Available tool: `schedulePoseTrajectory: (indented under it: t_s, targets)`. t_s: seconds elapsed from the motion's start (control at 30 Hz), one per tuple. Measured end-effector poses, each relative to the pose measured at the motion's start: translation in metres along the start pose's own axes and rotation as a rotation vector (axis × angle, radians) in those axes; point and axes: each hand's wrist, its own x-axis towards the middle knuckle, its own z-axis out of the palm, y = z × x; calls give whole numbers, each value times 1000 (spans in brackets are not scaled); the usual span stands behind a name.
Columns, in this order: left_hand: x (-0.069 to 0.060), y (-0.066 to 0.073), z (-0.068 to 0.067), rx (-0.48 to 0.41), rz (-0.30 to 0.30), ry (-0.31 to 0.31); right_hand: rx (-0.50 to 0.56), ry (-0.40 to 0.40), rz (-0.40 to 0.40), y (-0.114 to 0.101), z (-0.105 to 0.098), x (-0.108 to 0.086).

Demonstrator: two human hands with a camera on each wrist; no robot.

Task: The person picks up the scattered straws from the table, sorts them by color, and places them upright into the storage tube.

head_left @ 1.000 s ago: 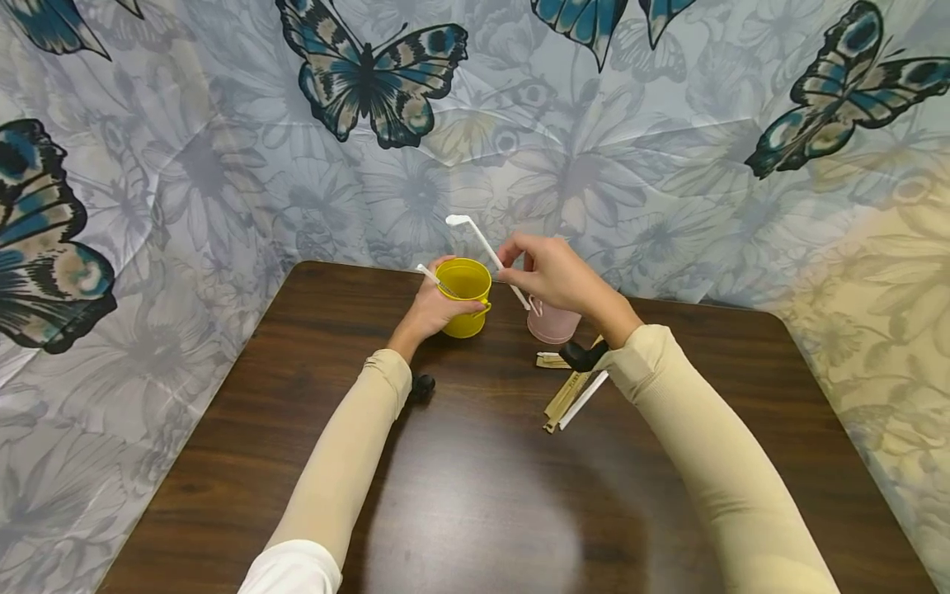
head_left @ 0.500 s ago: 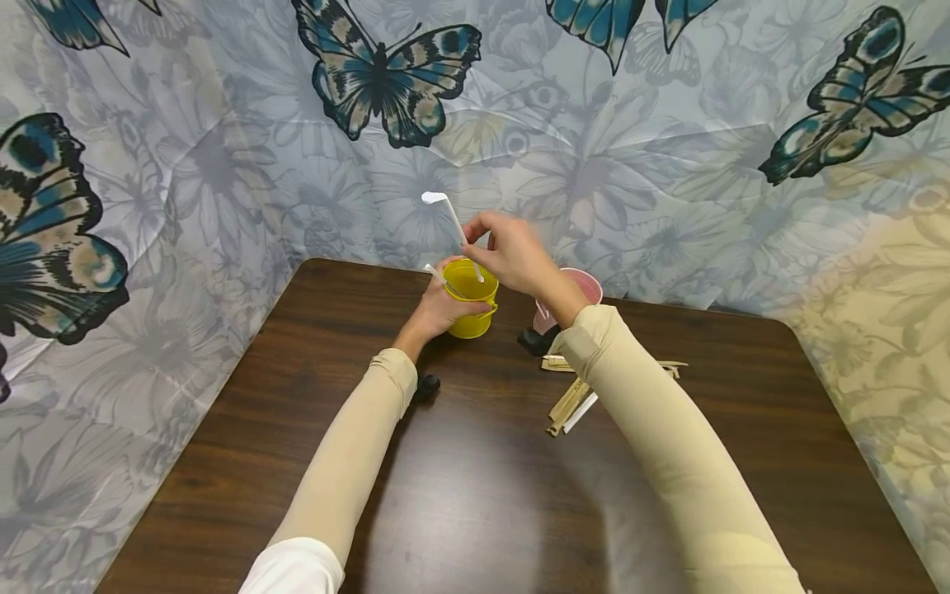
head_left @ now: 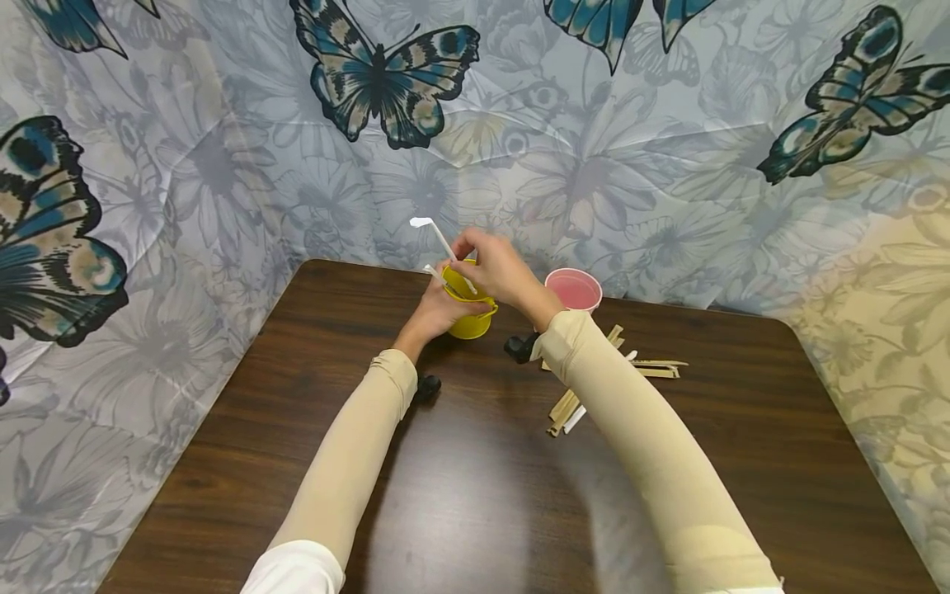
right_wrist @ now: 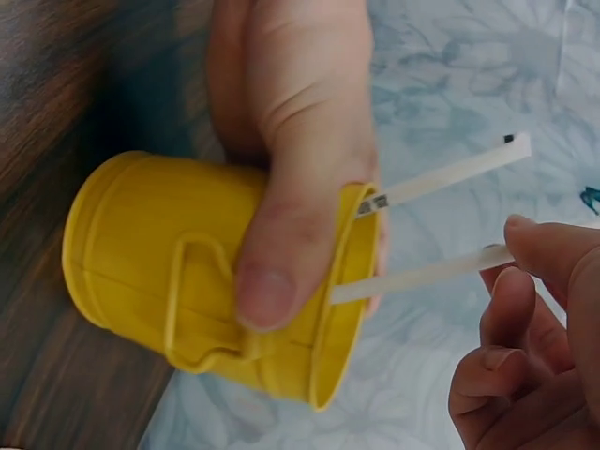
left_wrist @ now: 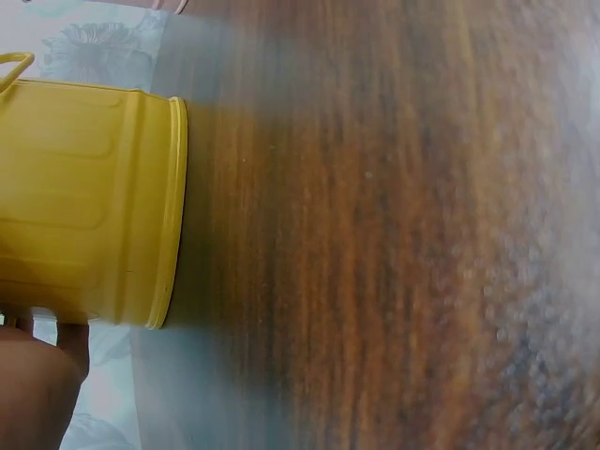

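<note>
My left hand [head_left: 438, 313] grips a small yellow bucket [head_left: 471, 328] around its side, thumb near the rim. In the right wrist view the thumb lies beside the bucket's folded wire handle [right_wrist: 175, 291]. One thin white stick, seemingly a paper-wrapped straw [right_wrist: 459, 173] with dark print, leans inside the bucket. My right hand [head_left: 499, 268] pinches a second white paper-wrapped straw [right_wrist: 422, 275] between thumb and finger. Its lower end is inside the bucket's mouth, and its bent upper end points up and left. In the left wrist view the bucket wall [left_wrist: 75, 197] hides most of the left hand.
A pink bucket [head_left: 573, 289] stands to the right, partly behind my right forearm. Several brown paper-wrapped sticks [head_left: 660, 365] and a white one [head_left: 574, 419] lie crossed on the dark wooden table [head_left: 475, 495]. A butterfly-print cloth [head_left: 356, 198] hangs behind the table.
My right hand has carried the white straw leftward from near the pink bucket, then lowered its end into the yellow bucket. My left hand keeps its grip. The pink bucket is now less covered.
</note>
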Motion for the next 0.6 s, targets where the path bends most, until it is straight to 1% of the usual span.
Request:
schedulePoseTrajectory:
  t_s: [0.17, 0.3, 0.4, 0.5, 0.6]
  targets:
    - [0, 1, -1, 4, 0, -7, 4, -27, 38, 6, 0, -1]
    - [-3, 2, -1, -5, -14, 0, 6, -38, 54, 11, -3, -7]
    - [-4, 4, -1, -10, -33, 5, -4, -29, 45, 13, -9, -16]
    - [-4, 4, 0, -17, -41, 14, -16, -18, 20, 15, -16, -28]
    - [-4, 4, 1, -12, -42, 31, -16, -34, 9, 18, -25, -44]
